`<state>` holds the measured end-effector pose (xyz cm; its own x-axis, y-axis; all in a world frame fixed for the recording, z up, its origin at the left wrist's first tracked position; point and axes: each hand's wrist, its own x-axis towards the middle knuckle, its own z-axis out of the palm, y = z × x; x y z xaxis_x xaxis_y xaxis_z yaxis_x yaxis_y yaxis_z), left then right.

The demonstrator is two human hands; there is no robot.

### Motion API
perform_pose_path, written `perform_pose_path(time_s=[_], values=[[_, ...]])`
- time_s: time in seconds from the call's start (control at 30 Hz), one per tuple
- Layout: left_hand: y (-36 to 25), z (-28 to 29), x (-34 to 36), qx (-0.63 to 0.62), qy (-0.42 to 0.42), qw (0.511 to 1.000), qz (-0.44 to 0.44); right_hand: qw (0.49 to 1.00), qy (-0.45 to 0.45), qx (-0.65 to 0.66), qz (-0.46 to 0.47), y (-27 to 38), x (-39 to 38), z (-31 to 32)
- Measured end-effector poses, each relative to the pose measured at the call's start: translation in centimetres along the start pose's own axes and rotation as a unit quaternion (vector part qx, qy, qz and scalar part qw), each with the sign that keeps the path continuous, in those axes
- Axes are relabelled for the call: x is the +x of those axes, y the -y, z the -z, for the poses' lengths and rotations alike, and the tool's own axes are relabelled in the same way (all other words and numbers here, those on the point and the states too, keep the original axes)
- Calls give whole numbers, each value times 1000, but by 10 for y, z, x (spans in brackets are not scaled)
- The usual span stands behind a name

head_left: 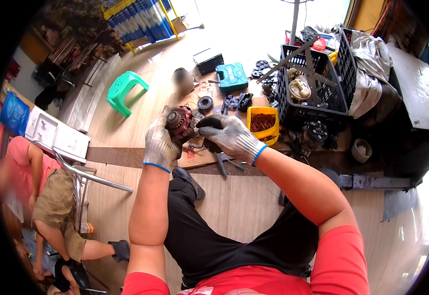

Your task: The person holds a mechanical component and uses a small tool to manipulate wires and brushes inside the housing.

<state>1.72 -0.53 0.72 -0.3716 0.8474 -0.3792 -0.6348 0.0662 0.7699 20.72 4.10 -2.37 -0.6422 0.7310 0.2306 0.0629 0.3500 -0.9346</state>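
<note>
A small red motor with a dark ribbed round end [179, 121] is held up in front of me, above the cardboard on the floor. My left hand [160, 140], in a whitish knit work glove with a blue cuff, is wrapped round its left side. My right hand [226, 132], gloved the same way with dark-stained fingers, is closed at the motor's right side, thumb and fingers pinched together. Whatever small part lies between those fingertips is hidden. Just beyond the hands lies a black ring-shaped part [205, 103].
A yellow container of rusty-brown pieces [276, 129] stands right of my hands, near a black crate [317, 110]. Farther off are a teal tool case [232, 76], a black box [209, 62] and a green stool [126, 91]. Seated people [57, 196] are at left, beside a metal-framed chair [101, 180].
</note>
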Motion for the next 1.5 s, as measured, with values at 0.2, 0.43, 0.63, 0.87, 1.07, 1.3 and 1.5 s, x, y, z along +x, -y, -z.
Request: perform_pose_path(time_s=[0.2, 0.43, 0.63, 0.87, 1.07, 1.3, 1.5], values=[[-1, -9, -5, -6, -3, 1000, -3, 988, 10, -141, 63, -12, 3, -2], [-17, -10, -13, -54, -28, 998, 28, 997, -6, -55, 62, 6, -4, -8], [-28, -1, -5, -71, -61, 996, -14, 993, 18, -95, 70, 5, -15, -8], [-33, 8, 3, -83, -53, 995, -17, 992, 52, -103, 43, 5, -46, -7], [-33, 22, 8, -46, -39, 998, -17, 987, 96, -129, 13, 3, -87, -2], [-25, 25, 6, 4, -42, 999, 8, 932, 280, 5, -229, 1, -100, 12], [-7, 4, -4, 36, 43, 998, 40, 944, 258, -11, -204, 2, -59, 34]])
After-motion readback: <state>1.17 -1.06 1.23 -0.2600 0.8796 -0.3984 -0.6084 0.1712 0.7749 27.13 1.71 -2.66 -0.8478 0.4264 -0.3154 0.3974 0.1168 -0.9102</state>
